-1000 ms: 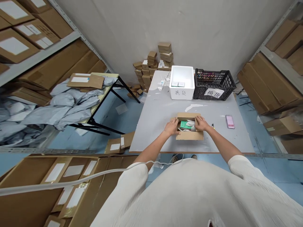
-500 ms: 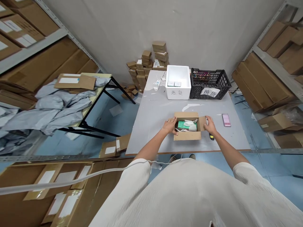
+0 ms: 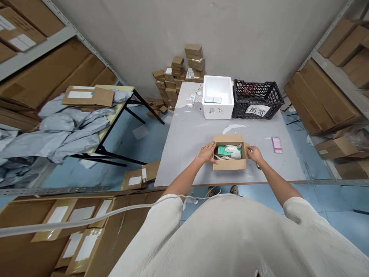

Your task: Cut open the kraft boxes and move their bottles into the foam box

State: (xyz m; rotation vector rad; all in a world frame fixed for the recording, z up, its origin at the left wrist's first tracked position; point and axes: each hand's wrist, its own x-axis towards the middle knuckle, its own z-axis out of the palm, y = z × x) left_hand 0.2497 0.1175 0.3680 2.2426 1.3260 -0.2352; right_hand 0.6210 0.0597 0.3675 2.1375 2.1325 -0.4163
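Note:
An opened cardboard box (image 3: 230,165) sits on the grey table near its front edge. Inside it lie a green box (image 3: 221,150) and crumpled white paper (image 3: 235,154). My left hand (image 3: 206,152) grips the cardboard box's left wall, with the thumb at the near corner. At the opposite end, my right hand (image 3: 255,154) has its fingers closed on the right end flap (image 3: 246,149). A small yellow and black tool (image 3: 258,166) lies beneath my right wrist, mostly hidden.
A white foam bin (image 3: 217,112) holding small boxes stands at the table's back, beside a black plastic crate (image 3: 256,111). A pink item (image 3: 277,145) lies on the right. Grey parcel bags (image 3: 69,127) cover a side table at left. Loaded shelves flank both sides.
The right end flap, which stuck outward before, now stands more upright. My right hand has moved slightly left with it. My left hand stays on the box's left side.

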